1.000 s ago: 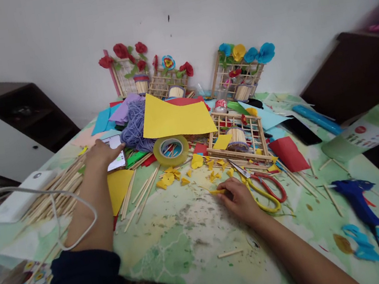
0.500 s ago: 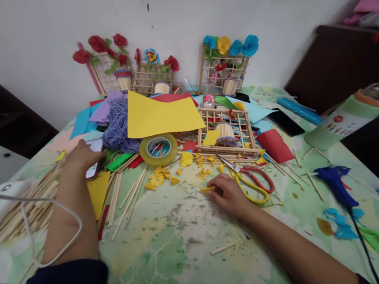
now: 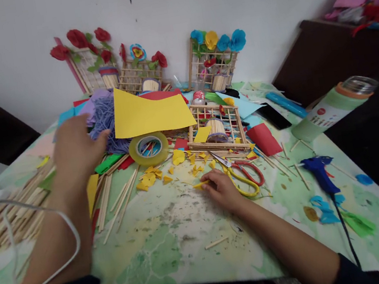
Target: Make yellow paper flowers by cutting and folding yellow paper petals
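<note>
My left hand [image 3: 79, 143] hovers over the left side of the table, beside the purple yarn [image 3: 103, 117]. Its thumb and forefinger are spread, with nothing visible between them; it is slightly blurred. My right hand [image 3: 221, 189] rests on the table, fingertips pinching a small twisted piece of yellow paper [image 3: 200, 185]. Scissors [image 3: 244, 179] with one yellow and one red handle lie just right of that hand. Cut scraps of yellow paper [image 3: 148, 180] are scattered ahead of it. Farther back, a yellow paper sheet [image 3: 150, 114] lies over other materials, behind a roll of clear tape [image 3: 149, 148].
A small stick lattice [image 3: 235, 120] lies mid-table. Wooden sticks [image 3: 12, 210] are heaped at left near a white cable [image 3: 76, 233]. At right are a blue glue gun [image 3: 320, 173], a green bottle [image 3: 332, 106] and a black phone [image 3: 274, 115]. Flower-decorated lattices [image 3: 214, 60] lean against the wall.
My left hand has lifted from the phone at left, which no longer shows, its fingers spreading. My right hand keeps the yellow paper pinched in nearly the same place. The whole view has shifted slightly.
</note>
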Demonstrator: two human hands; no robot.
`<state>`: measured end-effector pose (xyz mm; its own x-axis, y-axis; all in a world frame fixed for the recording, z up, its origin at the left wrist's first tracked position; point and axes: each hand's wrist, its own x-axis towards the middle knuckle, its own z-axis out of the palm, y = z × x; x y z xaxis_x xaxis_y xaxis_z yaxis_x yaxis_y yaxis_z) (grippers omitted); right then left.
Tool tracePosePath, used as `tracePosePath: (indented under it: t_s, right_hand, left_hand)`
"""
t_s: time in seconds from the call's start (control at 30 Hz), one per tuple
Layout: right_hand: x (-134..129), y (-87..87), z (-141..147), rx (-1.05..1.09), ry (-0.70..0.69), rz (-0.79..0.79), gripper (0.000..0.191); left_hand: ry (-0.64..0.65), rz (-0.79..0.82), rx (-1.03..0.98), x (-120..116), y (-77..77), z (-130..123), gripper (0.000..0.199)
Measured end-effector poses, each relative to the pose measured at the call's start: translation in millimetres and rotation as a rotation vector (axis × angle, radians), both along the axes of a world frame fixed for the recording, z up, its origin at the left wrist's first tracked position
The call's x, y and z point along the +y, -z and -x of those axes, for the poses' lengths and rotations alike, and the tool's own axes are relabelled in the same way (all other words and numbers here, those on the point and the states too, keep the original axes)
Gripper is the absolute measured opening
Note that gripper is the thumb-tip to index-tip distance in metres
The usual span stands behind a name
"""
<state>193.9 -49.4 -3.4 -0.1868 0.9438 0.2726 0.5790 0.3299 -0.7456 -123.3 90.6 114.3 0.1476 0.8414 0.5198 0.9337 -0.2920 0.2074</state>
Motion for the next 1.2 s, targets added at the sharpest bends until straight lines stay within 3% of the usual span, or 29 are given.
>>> tracePosePath:
  t_s: [0.03,0.17,0.23,0.27,0.4,0.57,0.67,0.73,0.8,0.9,1.0,1.2]
  right_hand:
    - [0,0.3,1,0.038,0.021,0.019,0.011]
    - [-2,2.0,5,0.313,0.107,0.18,0.011]
    - [-3,2.4,7,0.476,0.121,0.25,0.012]
    - [-4,2.5,8,0.547,0.125,0.271,0.013]
    - [-4,2.1,8,0.728,0.143,0.345,0.015]
    - [-5,0.2,8,0.783,0.121,0.375,0.019]
    - [-8,-3.3,6,0.703,0.077,0.27,0.022]
    - [-9,-6.0,3,0.54,0.046,0.145,0.029]
    - [-10,-7.9,1,0.333,0.043,0.022,0.031]
    - [-11,-7.6,0,0.152,0.073,-0.043,0.033]
    - [-11,-4.7,1,0.195,0.094,0.016,0.032]
    - [-9,-3.1,2,0.433,0.081,0.125,0.028]
  left_hand:
    - [0.085,-0.03,-0.01,-13,1.3,-23,0.051]
    - [0.775,0.056,0.014,-70,31.2,-106,0.023]
    - [0.975,0.18,0.01,-89,51.4,-129,0.018]
    - [1.003,0.257,-0.006,-95,60.2,-135,0.017]
    - [0.974,0.46,-0.157,-100,80.5,-137,0.018]
    - [0.906,0.455,-0.343,-99,86.4,-133,0.012]
    - [0.798,0.502,-0.454,-103,87.2,-137,0.011]
    - [0.667,0.638,-0.623,-106,87.4,-140,0.013]
    - [0.537,0.872,-0.868,-109,88.3,-144,0.018]
    - [0.44,1.17,-1.216,-112,91.6,-150,0.024]
    - [0.428,1.286,-1.382,-115,95.2,-152,0.024]
    - [0.414,1.363,-1.478,-117,95.2,-153,0.019]
